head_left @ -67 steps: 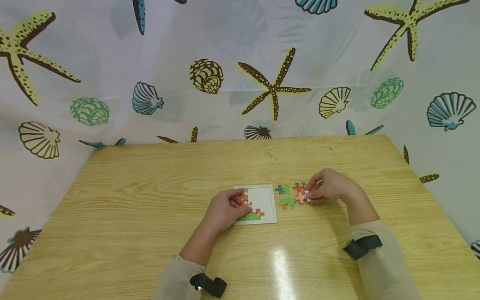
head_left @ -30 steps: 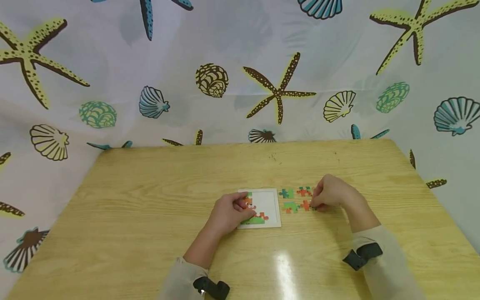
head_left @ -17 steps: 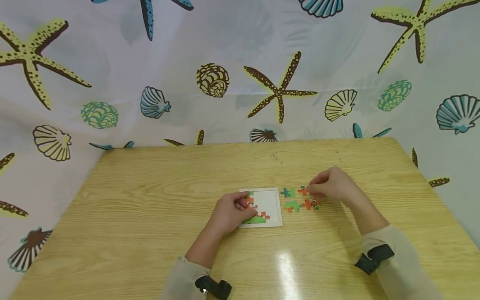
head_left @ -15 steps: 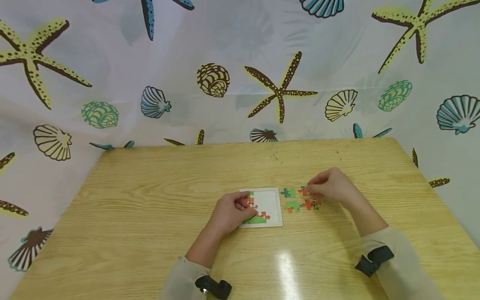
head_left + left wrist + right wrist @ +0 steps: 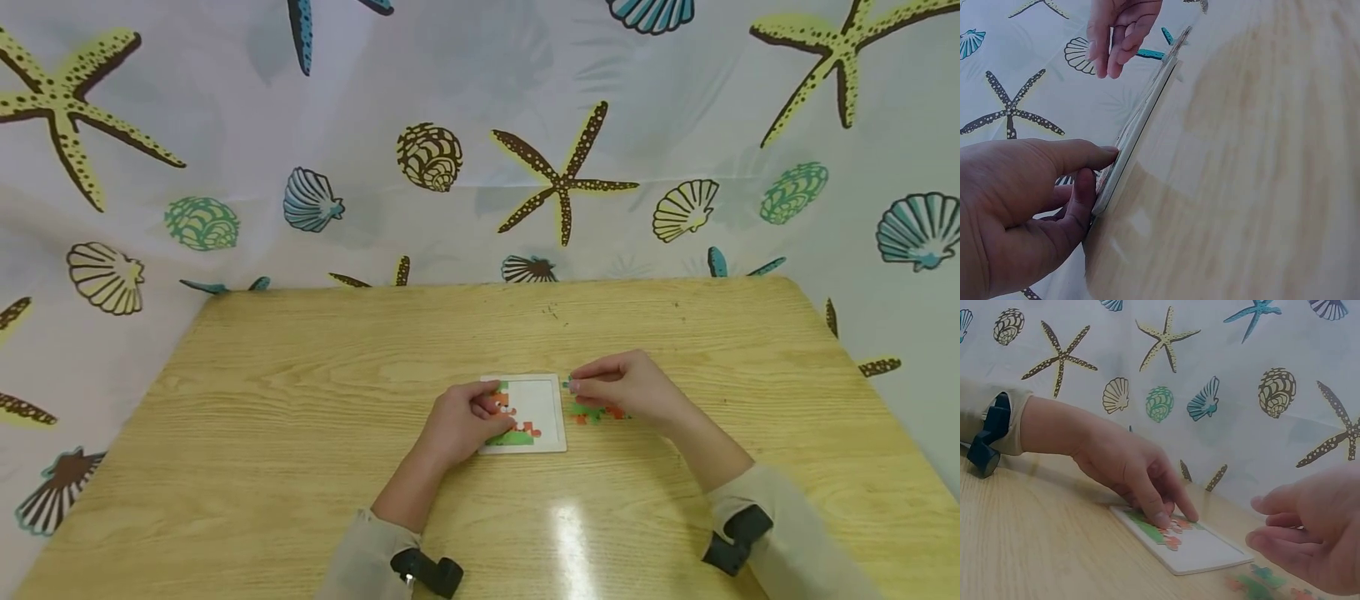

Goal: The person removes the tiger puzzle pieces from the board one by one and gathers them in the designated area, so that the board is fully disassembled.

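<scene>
A small white jigsaw tray (image 5: 551,429) lies on the table with several joined pieces (image 5: 513,435) along its left and lower part, showing an orange animal on green. My left hand (image 5: 459,425) holds the tray at its left side, thumb and index finger over the pieces, the other fingers curled at the edge. My right hand (image 5: 626,387) hovers over the loose puzzle pieces (image 5: 585,412) right of the tray. In the right wrist view, thumb and fingers of the right hand (image 5: 1316,531) stand apart with a gap between them. The hand hides part of the loose pieces.
The wooden table (image 5: 337,358) reaches back to a white curtain (image 5: 465,67) printed with starfish and shells. Black wrist cameras sit on both sleeves (image 5: 780,517).
My right hand has moved from the right-hand loose pieces leftward to the piece beside the tray, and its fingers have parted. The left hand stays on the tray.
</scene>
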The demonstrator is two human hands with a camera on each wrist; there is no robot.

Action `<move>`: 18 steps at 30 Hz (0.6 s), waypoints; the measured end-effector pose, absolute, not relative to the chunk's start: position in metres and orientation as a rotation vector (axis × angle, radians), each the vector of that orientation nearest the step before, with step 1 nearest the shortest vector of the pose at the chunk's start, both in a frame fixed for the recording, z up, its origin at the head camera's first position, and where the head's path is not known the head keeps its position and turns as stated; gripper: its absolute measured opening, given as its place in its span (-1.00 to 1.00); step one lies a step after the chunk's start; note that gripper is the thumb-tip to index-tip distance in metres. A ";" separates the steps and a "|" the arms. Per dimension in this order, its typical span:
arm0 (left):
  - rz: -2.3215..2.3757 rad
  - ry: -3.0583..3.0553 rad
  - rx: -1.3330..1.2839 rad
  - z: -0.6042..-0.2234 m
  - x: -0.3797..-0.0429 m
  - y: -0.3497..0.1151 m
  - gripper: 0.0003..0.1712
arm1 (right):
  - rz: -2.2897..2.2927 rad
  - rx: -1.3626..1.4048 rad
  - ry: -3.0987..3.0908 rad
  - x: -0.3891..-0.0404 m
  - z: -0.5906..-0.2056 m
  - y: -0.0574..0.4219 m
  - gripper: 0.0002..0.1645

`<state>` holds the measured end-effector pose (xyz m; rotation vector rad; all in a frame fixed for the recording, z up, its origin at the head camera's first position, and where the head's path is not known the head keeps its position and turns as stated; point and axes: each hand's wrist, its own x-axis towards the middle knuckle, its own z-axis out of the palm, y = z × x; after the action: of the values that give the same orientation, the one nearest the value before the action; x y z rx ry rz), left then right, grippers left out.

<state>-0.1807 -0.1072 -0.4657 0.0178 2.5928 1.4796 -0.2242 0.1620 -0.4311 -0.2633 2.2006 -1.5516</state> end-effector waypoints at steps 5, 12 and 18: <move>1.472 2.600 0.014 -0.465 -0.182 -0.106 -0.35 | -1.550 -0.344 2.211 -0.220 -0.434 0.152 -0.54; 1.462 2.593 -0.014 -0.462 -0.183 -0.107 -0.34 | -1.569 -0.385 2.145 -0.218 -0.439 0.137 -0.61; 1.465 2.586 0.000 -0.463 -0.182 -0.108 -0.34 | -1.577 -0.386 2.101 -0.215 -0.442 0.127 -0.65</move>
<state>-0.1825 -0.1076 -0.4627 0.0000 2.5857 1.4655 -0.2146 0.1275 -0.4417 -0.3863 2.1013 -1.5771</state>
